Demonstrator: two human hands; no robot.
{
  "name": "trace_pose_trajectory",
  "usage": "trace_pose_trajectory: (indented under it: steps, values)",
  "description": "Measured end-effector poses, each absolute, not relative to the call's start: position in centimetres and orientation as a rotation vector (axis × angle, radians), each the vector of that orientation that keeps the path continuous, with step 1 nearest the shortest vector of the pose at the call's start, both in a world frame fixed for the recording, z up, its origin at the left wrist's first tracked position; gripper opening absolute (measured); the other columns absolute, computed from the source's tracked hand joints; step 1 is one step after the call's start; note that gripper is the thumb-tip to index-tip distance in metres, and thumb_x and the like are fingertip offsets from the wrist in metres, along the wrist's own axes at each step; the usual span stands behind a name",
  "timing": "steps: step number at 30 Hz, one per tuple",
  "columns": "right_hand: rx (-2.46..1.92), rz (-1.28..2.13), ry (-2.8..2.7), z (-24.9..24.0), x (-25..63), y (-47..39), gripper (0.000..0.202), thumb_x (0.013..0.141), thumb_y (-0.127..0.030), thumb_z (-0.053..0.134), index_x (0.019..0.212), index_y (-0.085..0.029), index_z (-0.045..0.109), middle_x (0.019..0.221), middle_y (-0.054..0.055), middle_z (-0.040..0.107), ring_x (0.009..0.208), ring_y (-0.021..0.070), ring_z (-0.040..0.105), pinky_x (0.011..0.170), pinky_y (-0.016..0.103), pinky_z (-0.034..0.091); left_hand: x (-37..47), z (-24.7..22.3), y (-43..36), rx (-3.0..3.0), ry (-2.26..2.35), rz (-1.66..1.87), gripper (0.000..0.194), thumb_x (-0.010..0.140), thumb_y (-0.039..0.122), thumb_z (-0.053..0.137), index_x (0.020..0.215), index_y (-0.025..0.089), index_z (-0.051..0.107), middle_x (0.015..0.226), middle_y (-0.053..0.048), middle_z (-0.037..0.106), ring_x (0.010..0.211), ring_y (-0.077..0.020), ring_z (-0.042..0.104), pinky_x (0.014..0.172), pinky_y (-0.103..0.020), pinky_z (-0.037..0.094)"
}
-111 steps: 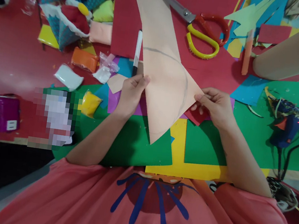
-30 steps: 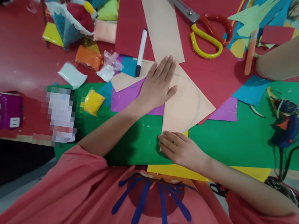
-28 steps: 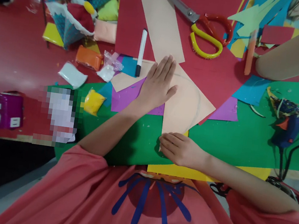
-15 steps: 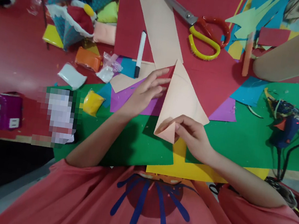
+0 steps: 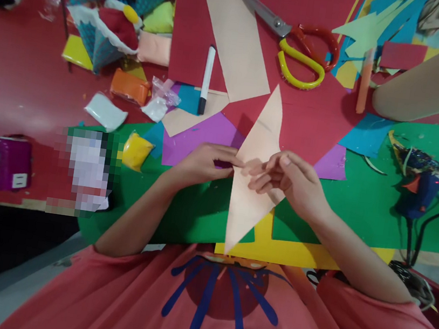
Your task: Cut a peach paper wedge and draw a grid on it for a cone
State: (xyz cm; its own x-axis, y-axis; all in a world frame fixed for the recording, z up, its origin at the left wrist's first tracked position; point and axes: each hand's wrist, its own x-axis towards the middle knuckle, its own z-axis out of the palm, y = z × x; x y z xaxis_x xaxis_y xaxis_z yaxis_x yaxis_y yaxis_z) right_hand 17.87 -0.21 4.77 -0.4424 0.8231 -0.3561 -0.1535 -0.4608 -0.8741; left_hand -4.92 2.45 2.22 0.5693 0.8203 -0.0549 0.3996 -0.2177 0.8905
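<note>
A peach paper piece, pointed at top and bottom, stands out over the green sheet in the middle. My left hand pinches its left edge between thumb and fingers. Across the paper's right side lies my right hand, its fingers loosely curled and partly spread over the surface; no grip on the paper shows. Beyond the paper, a peach strip rests on a red sheet, with the blades of the red-and-yellow scissors over its top end.
A white marker, packets of clay such as the yellow one and a phone lie on the left. At right are a blue glue gun, a peach paper roll and an orange stick.
The paper's folded lower corner has opened out and now points toward me. My left hand has moved down onto the paper's edge; my right hand has let go of the corner and moved up.
</note>
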Motion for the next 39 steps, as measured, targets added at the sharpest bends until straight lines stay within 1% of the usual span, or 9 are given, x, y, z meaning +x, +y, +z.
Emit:
trace_pose_trajectory:
  steps: [4, 8, 10, 13, 16, 20, 26, 32, 39]
  values:
    - [-1.026, 1.721, -1.535, 4.8, 19.4, 0.9, 0.033, 0.097, -0.046, 0.046, 0.109, -0.022, 0.064, 0.119, 0.008, 0.07, 0.111, 0.0193, 0.066, 0.096, 0.035, 0.051, -5.2, 2.5, 2.5, 1.749, 0.997, 0.547, 0.021, 0.085, 0.037, 0.062, 0.091, 0.025, 0.077, 0.092, -0.003, 0.076, 0.084, -0.0163, 0.072, 0.073, -0.024, 0.056]
    - [-0.769, 1.436, -2.228, 5.2, 19.6, 0.1, 0.067, 0.091, -0.06, 0.048, 0.144, -0.019, 0.043, 0.15, 0.015, 0.046, 0.141, 0.0268, 0.041, 0.113, 0.046, 0.037, -5.6, 1.7, 2.6, 1.865, 1.098, 0.603, 0.027, 0.09, 0.043, 0.056, 0.098, 0.027, 0.076, 0.111, -0.004, 0.074, 0.101, -0.0209, 0.07, 0.087, -0.035, 0.058]
    - [-0.864, 1.062, -2.479, 5.2, 19.3, -0.7, 0.072, 0.089, -0.055, 0.055, 0.147, -0.016, 0.039, 0.153, 0.017, 0.041, 0.145, 0.0314, 0.033, 0.116, 0.053, 0.032, -5.8, 1.0, 2.6, 2.026, 1.128, 0.663, 0.029, 0.094, 0.044, 0.051, 0.101, 0.03, 0.075, 0.126, -0.002, 0.067, 0.113, -0.0223, 0.065, 0.095, -0.041, 0.056]
    - [-1.008, 0.539, -2.651, 4.6, 19.2, -1.5, 0.041, 0.096, -0.025, 0.049, 0.136, -0.016, 0.053, 0.145, 0.013, 0.052, 0.139, 0.029, 0.043, 0.111, 0.049, 0.039, -5.9, 0.5, 2.4, 2.286, 1.158, 0.689, 0.028, 0.098, 0.037, 0.047, 0.107, 0.029, 0.072, 0.14, -0.005, 0.057, 0.126, -0.0227, 0.056, 0.102, -0.044, 0.051]
    - [-1.061, 0.295, -2.653, 3.8, 19.7, -1.8, 0.032, 0.096, -0.013, 0.045, 0.123, -0.015, 0.063, 0.133, 0.01, 0.064, 0.126, 0.026, 0.056, 0.099, 0.041, 0.05, -5.5, 0.9, 1.6, 2.507, 1.148, 0.578, 0.027, 0.098, 0.027, 0.046, 0.112, 0.022, 0.069, 0.126, -0.01, 0.065, 0.117, -0.0234, 0.06, 0.098, -0.043, 0.051]
    - [-1.052, 0.292, -2.638, 3.3, 20.6, -2.4, 0.03, 0.095, -0.011, 0.047, 0.119, -0.013, 0.065, 0.127, 0.012, 0.067, 0.118, 0.0266, 0.062, 0.092, 0.042, 0.055, -4.9, 2.0, 0.0, 2.722, 1.04, 0.413, 0.026, 0.096, 0.018, 0.045, 0.113, 0.014, 0.065, 0.116, -0.012, 0.07, 0.107, -0.0243, 0.064, 0.089, -0.039, 0.051]
    - [-1.049, 0.472, -2.476, 2.9, 21.7, -2.5, 0.024, 0.092, -0.011, 0.052, 0.112, -0.011, 0.065, 0.117, 0.015, 0.071, 0.111, 0.025, 0.065, 0.094, 0.041, 0.055, -4.9, 1.6, -0.8, 2.66, 1.065, 0.448, 0.02, 0.096, 0.02, 0.046, 0.098, 0.019, 0.067, 0.116, -0.007, 0.072, 0.103, -0.0217, 0.066, 0.082, -0.036, 0.049]
    - [-1.376, 0.527, -2.253, 3.0, 22.3, -1.1, 0.015, 0.094, -0.026, 0.054, 0.089, -0.018, 0.066, 0.089, 0.01, 0.074, 0.085, 0.0236, 0.066, 0.075, 0.038, 0.051, -4.4, 0.6, 0.1, 2.29, 1.338, 0.6, 0.022, 0.095, 0.03, 0.053, 0.081, 0.018, 0.066, 0.095, -0.006, 0.068, 0.093, -0.0204, 0.062, 0.081, -0.035, 0.047]
    - [-1.504, 0.548, -2.252, 2.8, 22.3, 0.1, 0.024, 0.094, -0.035, 0.051, 0.079, -0.019, 0.061, 0.078, 0.009, 0.068, 0.078, 0.0248, 0.057, 0.072, 0.037, 0.043, -3.1, 1.2, 0.9, 2.267, 1.569, 0.347, 0.028, 0.097, 0.032, 0.049, 0.075, 0.019, 0.062, 0.091, -0.006, 0.061, 0.087, -0.0218, 0.054, 0.077, -0.037, 0.043]
